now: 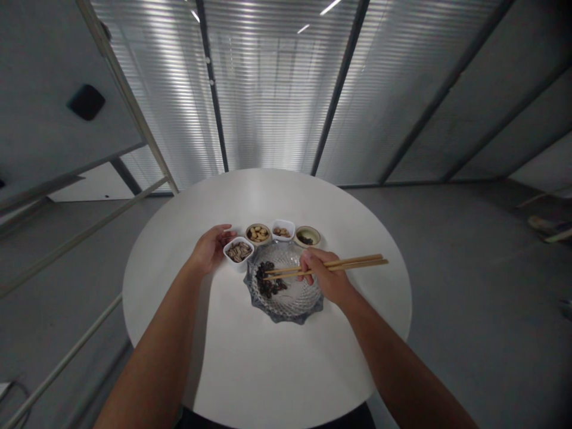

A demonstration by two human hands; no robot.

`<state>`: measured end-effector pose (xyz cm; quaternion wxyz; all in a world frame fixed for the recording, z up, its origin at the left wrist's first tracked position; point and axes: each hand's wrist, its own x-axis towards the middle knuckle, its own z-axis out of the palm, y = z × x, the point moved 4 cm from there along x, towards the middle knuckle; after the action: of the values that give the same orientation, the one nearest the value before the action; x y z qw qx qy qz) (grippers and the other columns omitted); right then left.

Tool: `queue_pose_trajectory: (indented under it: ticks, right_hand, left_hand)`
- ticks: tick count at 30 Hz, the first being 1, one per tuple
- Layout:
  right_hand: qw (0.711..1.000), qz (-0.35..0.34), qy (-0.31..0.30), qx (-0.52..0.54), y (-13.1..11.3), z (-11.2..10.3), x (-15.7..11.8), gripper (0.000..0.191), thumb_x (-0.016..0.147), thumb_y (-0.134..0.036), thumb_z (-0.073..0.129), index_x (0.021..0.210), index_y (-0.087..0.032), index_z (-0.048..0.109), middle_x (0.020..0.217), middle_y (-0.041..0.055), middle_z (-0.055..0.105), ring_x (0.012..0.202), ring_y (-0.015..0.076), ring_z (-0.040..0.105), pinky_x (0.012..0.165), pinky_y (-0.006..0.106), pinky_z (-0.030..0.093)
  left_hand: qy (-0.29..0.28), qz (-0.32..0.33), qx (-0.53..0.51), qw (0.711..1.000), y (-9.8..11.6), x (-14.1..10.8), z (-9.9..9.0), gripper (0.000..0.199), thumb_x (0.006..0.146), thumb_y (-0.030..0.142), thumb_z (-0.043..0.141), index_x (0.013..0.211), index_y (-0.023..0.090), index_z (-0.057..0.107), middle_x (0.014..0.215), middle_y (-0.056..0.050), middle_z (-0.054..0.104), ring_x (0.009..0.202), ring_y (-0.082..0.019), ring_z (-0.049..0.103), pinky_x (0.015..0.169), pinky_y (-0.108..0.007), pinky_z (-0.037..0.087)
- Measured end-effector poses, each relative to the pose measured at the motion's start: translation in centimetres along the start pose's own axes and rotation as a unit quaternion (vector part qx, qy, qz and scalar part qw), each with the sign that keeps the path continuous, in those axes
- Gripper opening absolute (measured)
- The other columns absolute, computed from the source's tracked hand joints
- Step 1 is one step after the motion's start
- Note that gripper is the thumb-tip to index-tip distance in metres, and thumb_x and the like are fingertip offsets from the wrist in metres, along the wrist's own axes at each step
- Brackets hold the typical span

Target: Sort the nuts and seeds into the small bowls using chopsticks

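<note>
Right hand (325,278) sits over the glass plate (292,316), holding wooden chopsticks (351,264) pencil-style, fingers (308,261) clenched round both sticks. Sticks run leftward across the plate so the tips land at the dark pile (268,280) on the plate's left side, which explains the angle, since that's the only food on the plate. Back ends stick out past the hand toward the bench's right edge. Can't tell if the tips are pinching any of the pile, too small and dark to see. The pile's pieces can't be identified either. The left hand (210,250) is away from the plate, by the white square bowl (238,252) of striped seeds, palm turned inward, fingers open and grasping nothing, just beside that bowl; can't tell if they touch it. The plate sits about mid-bench on the round white bench (268,369), with open space between it and the near edge, where both forearms come in. Past the seed bowl, a round bowl of peanuts (258,233), a small white square bowl of nuts (283,229) and a round bowl with a dark filling (307,236) run in an arc along the plate's far side, toward the far edge, a layout that keeps all of them close to both hands and the plate.
</note>
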<state>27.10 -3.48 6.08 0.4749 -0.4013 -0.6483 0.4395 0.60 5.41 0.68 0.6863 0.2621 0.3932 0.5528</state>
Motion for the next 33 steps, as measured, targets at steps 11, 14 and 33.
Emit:
queue_pose_trajectory:
  ticks: [11, 14, 33]
  right_hand:
    - [1.000, 0.006, -0.006, -0.013, -0.04, 0.13, -0.06, 0.041, 0.091, -0.049, 0.044, 0.061, -0.020, 0.049, 0.044, -0.0038, 0.046, 0.048, 0.0152, 0.058, 0.050, 0.026, 0.046]
    - [1.000, 0.014, -0.002, -0.016, 0.07, 0.19, -0.04, 0.042, 0.090, -0.051, 0.045, 0.061, -0.020, 0.050, 0.044, -0.0032, 0.047, 0.049, 0.0160, 0.060, 0.048, 0.026, 0.045]
    - [0.999, 0.004, 0.017, 0.037, 0.03, -0.03, -0.36, 0.046, 0.091, -0.054, 0.040, 0.062, -0.019, 0.049, 0.038, -0.0062, 0.041, 0.041, 0.0130, 0.054, 0.047, 0.025, 0.045]
  left_hand:
    - [0.002, -0.009, -0.010, 1.000, -0.02, -0.05, 0.16, 0.020, 0.076, 0.019, 0.061, 0.094, 0.012, 0.064, 0.079, -0.010, 0.067, 0.067, -0.020, 0.065, 0.059, -0.031, 0.051]
    - [0.008, -0.007, -0.014, 1.000, -0.01, -0.03, 0.12, 0.021, 0.076, 0.018, 0.061, 0.095, 0.012, 0.064, 0.079, -0.010, 0.067, 0.067, -0.020, 0.065, 0.059, -0.031, 0.051]
    - [0.008, -0.005, -0.005, 1.000, 0.10, -0.08, 0.10, 0.019, 0.077, 0.019, 0.060, 0.094, 0.012, 0.064, 0.080, -0.010, 0.068, 0.067, -0.020, 0.065, 0.059, -0.031, 0.051]
